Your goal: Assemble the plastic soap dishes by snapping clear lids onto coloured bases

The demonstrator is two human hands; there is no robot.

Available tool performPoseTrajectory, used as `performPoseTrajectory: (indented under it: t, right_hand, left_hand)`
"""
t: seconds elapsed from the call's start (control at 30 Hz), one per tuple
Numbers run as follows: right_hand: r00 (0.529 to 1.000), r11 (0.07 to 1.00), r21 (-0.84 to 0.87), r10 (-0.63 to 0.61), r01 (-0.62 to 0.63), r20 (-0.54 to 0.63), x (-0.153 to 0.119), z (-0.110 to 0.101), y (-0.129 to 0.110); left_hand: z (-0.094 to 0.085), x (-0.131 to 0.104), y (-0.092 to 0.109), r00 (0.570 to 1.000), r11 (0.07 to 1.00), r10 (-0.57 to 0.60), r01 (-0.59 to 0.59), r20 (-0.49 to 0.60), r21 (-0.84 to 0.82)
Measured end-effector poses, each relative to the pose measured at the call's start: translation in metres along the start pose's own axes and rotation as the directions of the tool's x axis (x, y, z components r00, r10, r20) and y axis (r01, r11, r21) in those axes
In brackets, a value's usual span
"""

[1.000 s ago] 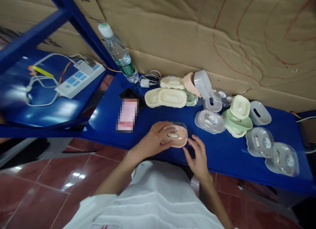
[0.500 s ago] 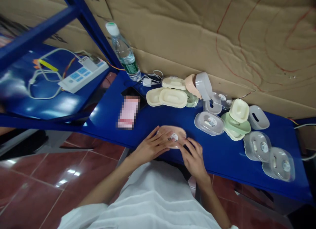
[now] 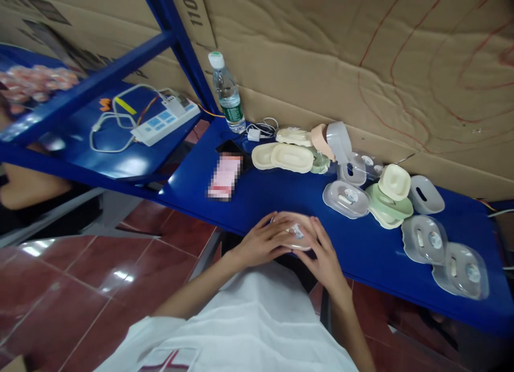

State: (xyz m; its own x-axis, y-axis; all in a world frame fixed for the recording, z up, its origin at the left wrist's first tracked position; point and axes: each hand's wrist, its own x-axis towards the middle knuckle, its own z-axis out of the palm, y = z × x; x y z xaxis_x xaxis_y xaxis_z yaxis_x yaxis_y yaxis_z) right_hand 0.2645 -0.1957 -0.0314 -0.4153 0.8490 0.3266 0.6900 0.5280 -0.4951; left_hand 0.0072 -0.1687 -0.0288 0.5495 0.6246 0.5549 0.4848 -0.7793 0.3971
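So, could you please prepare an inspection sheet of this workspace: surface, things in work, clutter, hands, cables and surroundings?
Surface: blue table, glossy.
Things in work: pink box with a sticker, near the front edge; cream trays and clear-lidded grey boxes farther back and right.
Clutter: water bottle upright at the back; phone, screen pixelated.
Left hand: holding the pink box, fingers over its top.
Right hand: holding its right end.
Cables: white cable beside the bottle; power strip and looped cord at left.
Surroundings: cardboard behind, tiled floor, another person's arm far left.
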Motion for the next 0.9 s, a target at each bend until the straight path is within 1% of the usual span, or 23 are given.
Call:
performPoseTrajectory:
  t: [0.1, 0.17, 0.2, 0.27, 0.33, 0.4, 0.5, 0.57, 0.67, 0.73, 0.8, 0.83, 0.9]
  right_hand:
    - [1.000, 1.000, 0.004, -0.003, 0.003, -0.020, -0.007, -0.005, 0.003]
    - [0.999, 1.000, -0.007, 0.005, -0.006, -0.052, -0.013, -0.006, 0.005]
    - [0.997, 1.000, -0.014, 0.015, -0.016, -0.073, -0.016, -0.006, 0.005]
    - [0.993, 0.999, -0.021, 0.041, -0.044, -0.111, -0.021, -0.005, 0.006]
    - [0.989, 0.998, -0.025, 0.059, -0.063, -0.133, -0.024, -0.002, 0.004]
    - [0.987, 0.997, -0.033, 0.071, -0.077, -0.141, -0.027, 0.003, 0.000]
    - [0.985, 0.993, -0.038, 0.109, -0.115, -0.136, -0.026, 0.010, -0.007]
    - [0.983, 0.990, -0.024, 0.135, -0.139, -0.122, -0.024, 0.012, -0.009]
    - [0.985, 0.990, -0.008, 0.138, -0.139, -0.101, -0.024, 0.008, -0.004]
    - [0.983, 0.989, -0.013, 0.144, -0.147, -0.117, -0.031, 0.002, 0.002]
    - [0.962, 0.975, -0.027, 0.212, -0.220, -0.174, -0.045, -0.007, 0.008]
    - [0.940, 0.961, -0.036, 0.262, -0.276, -0.218, -0.055, -0.011, 0.011]
    - [0.880, 0.918, -0.063, 0.354, -0.392, -0.317, -0.077, -0.019, 0.015]
  left_hand:
    - [0.000, 0.000, 0.005, 0.991, 0.993, -0.096, 0.090, -0.090, -0.073]
    - [-0.003, 0.001, 0.007, 0.979, 0.981, -0.173, 0.162, -0.106, -0.104]
    - [-0.004, 0.002, 0.009, 0.976, 0.977, -0.195, 0.184, -0.097, -0.106]
    - [-0.005, 0.001, 0.011, 0.978, 0.978, -0.197, 0.191, -0.067, -0.088]
    - [-0.004, -0.001, 0.012, 0.985, 0.984, -0.170, 0.167, -0.041, -0.069]
    - [-0.001, -0.003, 0.012, 0.988, 0.986, -0.149, 0.146, -0.039, -0.080]
    - [-0.001, -0.006, 0.011, 0.983, 0.973, -0.176, 0.166, -0.049, -0.161]
    - [-0.003, -0.007, 0.008, 0.979, 0.955, -0.201, 0.188, -0.034, -0.228]
    - [-0.009, -0.005, 0.000, 0.970, 0.917, -0.241, 0.232, 0.012, -0.324]
    - [-0.013, 0.000, -0.008, 0.962, 0.901, -0.270, 0.266, 0.035, -0.342]
    - [-0.019, 0.009, -0.019, 0.957, 0.912, -0.287, 0.283, 0.033, -0.297]
    - [-0.022, 0.014, -0.026, 0.957, 0.923, -0.288, 0.284, 0.025, -0.261]
    - [-0.029, 0.027, -0.042, 0.960, 0.944, -0.279, 0.274, -0.004, -0.186]
